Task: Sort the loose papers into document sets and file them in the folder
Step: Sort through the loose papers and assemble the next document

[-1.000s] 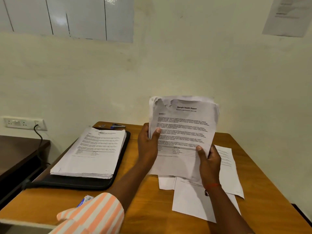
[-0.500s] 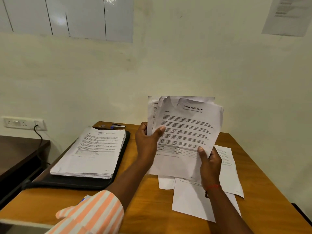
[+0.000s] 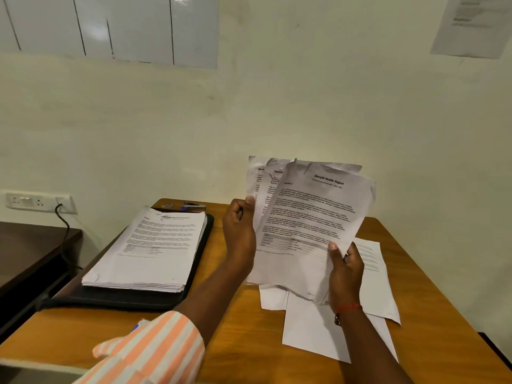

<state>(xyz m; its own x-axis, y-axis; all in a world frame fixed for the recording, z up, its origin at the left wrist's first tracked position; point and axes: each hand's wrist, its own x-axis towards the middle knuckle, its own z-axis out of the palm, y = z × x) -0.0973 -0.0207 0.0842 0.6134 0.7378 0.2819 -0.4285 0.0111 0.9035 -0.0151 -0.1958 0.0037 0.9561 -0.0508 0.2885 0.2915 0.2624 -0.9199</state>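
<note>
Left hand [image 3: 239, 234] pinches the left edge of a fanned bundle of printed sheets [image 3: 313, 217] between thumb and curled fingers, and the right hand [image 3: 346, 275] grips the front sheet, headed "Sample Health Report", near its lower right corner, with the bundle raised upright at centre right of the frame. Below, the wooden table [image 3: 243, 342] fills the lower frame, with a black folder [image 3: 124, 300] lying flat on its left part under a thick paper stack [image 3: 149, 245], and loose sheets [image 3: 313, 331] overlapping at lower right beneath the hands. Just beyond the folder, at the table's far edge, lies a small metallic object [image 3: 195, 205], too small to identify.
</note>
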